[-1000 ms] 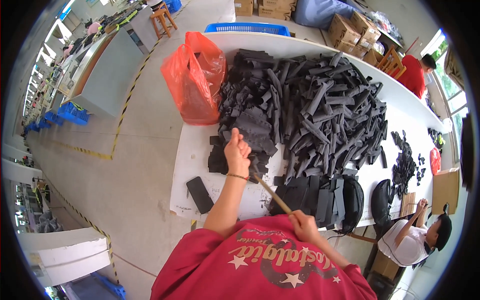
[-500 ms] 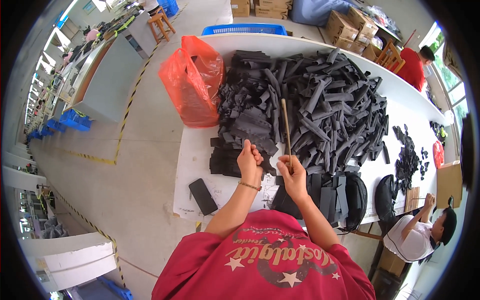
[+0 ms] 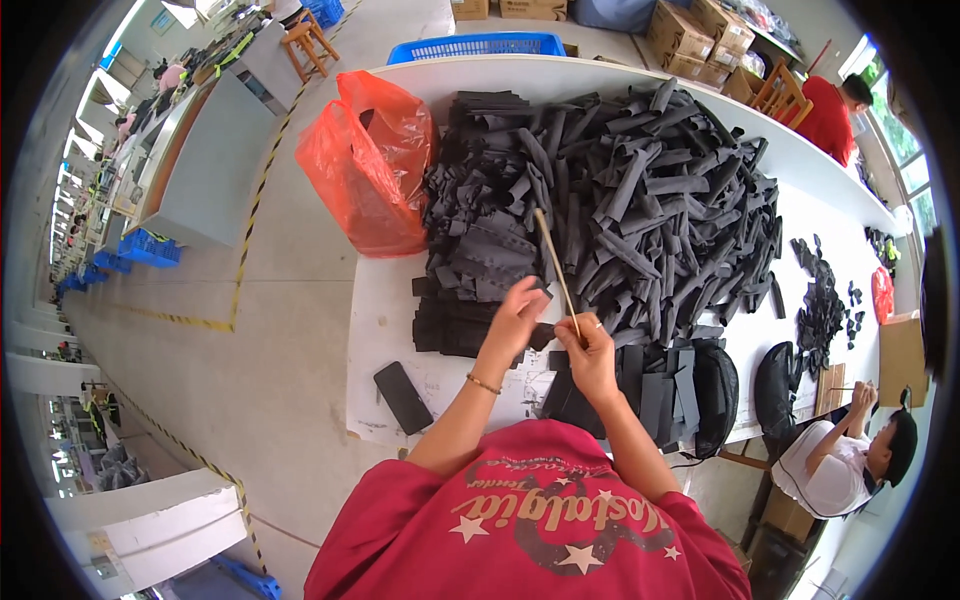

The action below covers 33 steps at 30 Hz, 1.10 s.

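Note:
My right hand (image 3: 590, 355) is closed around a thin wooden stick (image 3: 556, 262), which slants up and away to the left. A dark fabric piece (image 3: 541, 336) shows at this hand's fingertips. My left hand (image 3: 514, 318) is just left of it, slightly blurred, with fingers stretched out and apart over the near edge of the fabric stack. Flat black fabric pieces (image 3: 450, 325) lie stacked beside and under the left hand. Beyond both hands rise a heap of small black pieces (image 3: 485, 225) and a larger heap of curled black strips (image 3: 665, 200).
A black phone (image 3: 403, 397) lies on the white table (image 3: 375, 340) at left. A red plastic bag (image 3: 365, 180) stands at the far left corner. Black pouches (image 3: 714, 397) are to the right. Two co-workers sit on the right; a blue basket (image 3: 475, 46) is behind the table.
My left hand has gone from curled fingers to stretched ones and shifted slightly right. The stick's upper end has tilted left. My right hand stays nearly in place.

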{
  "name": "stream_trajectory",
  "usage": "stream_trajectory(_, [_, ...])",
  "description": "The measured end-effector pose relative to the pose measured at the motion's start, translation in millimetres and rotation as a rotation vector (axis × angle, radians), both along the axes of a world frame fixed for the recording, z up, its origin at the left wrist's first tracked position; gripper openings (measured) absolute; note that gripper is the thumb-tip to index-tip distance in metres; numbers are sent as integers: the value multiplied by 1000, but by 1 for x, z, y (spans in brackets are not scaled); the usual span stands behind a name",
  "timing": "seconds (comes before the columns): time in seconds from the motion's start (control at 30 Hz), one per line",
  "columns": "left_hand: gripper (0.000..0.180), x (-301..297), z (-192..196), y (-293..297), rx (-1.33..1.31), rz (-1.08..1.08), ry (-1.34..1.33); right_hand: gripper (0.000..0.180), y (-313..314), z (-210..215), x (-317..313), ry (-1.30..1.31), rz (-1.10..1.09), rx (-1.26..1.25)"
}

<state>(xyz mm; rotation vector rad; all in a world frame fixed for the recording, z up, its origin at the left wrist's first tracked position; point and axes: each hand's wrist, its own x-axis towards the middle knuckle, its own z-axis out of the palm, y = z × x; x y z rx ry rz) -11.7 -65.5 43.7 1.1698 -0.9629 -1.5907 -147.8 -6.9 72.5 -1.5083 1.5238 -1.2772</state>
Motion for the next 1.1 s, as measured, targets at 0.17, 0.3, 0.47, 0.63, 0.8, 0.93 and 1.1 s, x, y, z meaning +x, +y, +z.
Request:
stream_trajectory(0.17, [24, -4, 4, 8, 146, -651, 9, 7, -14, -3, -22, 152, -75, -4])
stream_trajectory(0.3, [32, -28, 12, 21, -67, -465, -59, 6, -38, 9, -25, 169, -228, -143])
stream_trajectory(0.47, [33, -43, 43, 22, -82, -421, 0, 10, -87, 40, -32, 144, -375, -267])
stream_trajectory(0.63, [27, -26, 7, 43, 23, -567, -139, 22, -174, 80, -94, -252, -681, -145])
stream_trajectory(0.8, [5, -5, -40, -33, -807, -127, -728, 29, -235, 77, -189, 275, -654, -320])
stream_trajectory(0.93, [10, 23, -58, -130, -868, -245, -1157, 28, -178, 43, -150, 88, -358, 10])
stream_trajectory(1.1, [9, 42, -72, -166, -779, -533, -1199, 17, -82, -5, -125, 110, -126, 281])
